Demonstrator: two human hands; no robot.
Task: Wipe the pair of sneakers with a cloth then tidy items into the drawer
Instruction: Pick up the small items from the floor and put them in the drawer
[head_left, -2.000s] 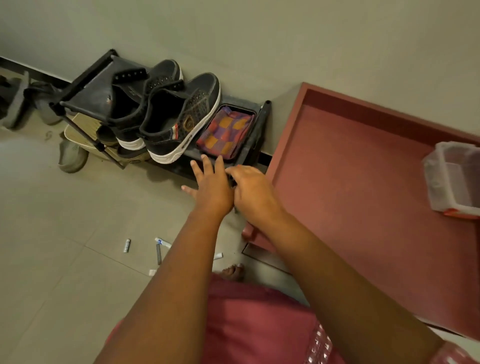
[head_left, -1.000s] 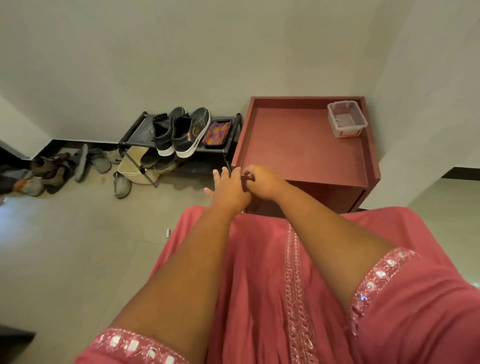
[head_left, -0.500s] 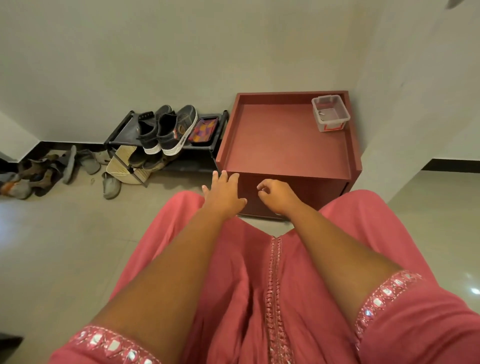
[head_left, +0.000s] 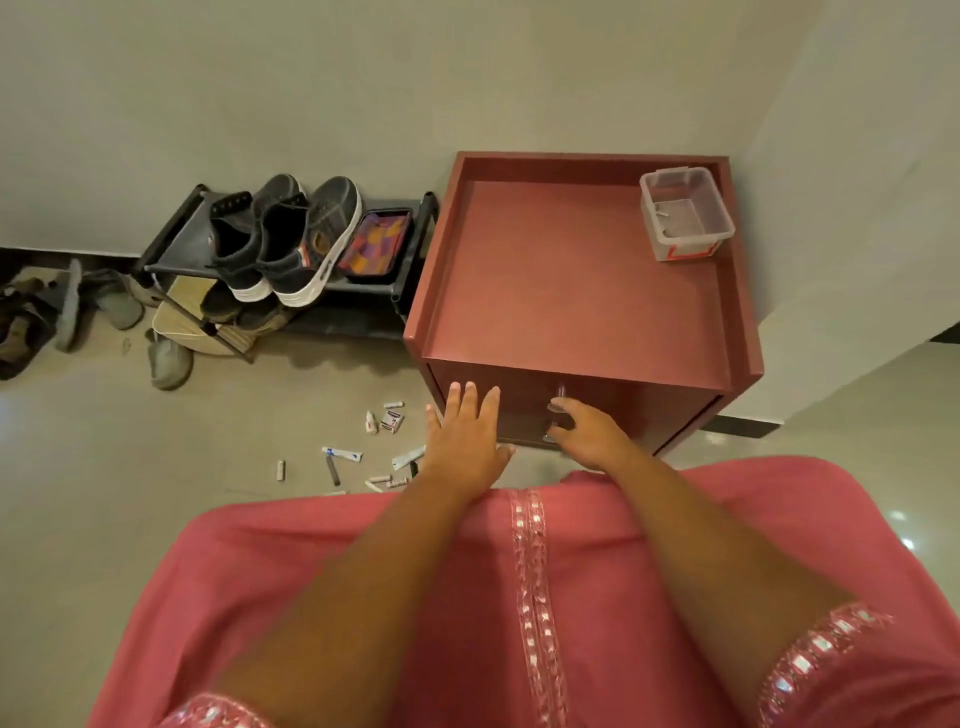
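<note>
Now: wiping looks done, tidying barely begun.
Sneakers (head_left: 283, 244) and cloth (head_left: 375, 245) on rack; right hand (head_left: 589, 434) curls at drawer (head_left: 524, 415) handle, left hand (head_left: 465, 441) spread, empty; small items (head_left: 358, 447) on floor.

grey wall (head_left: 363, 78), tiled floor (head_left: 130, 493), shoe rack (head_left: 176, 249)

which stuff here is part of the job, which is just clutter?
Job: sneakers, cloth, small items on floor, drawer, right hand at its handle.
Clutter: plastic box, sandals, shoe rack.
</note>
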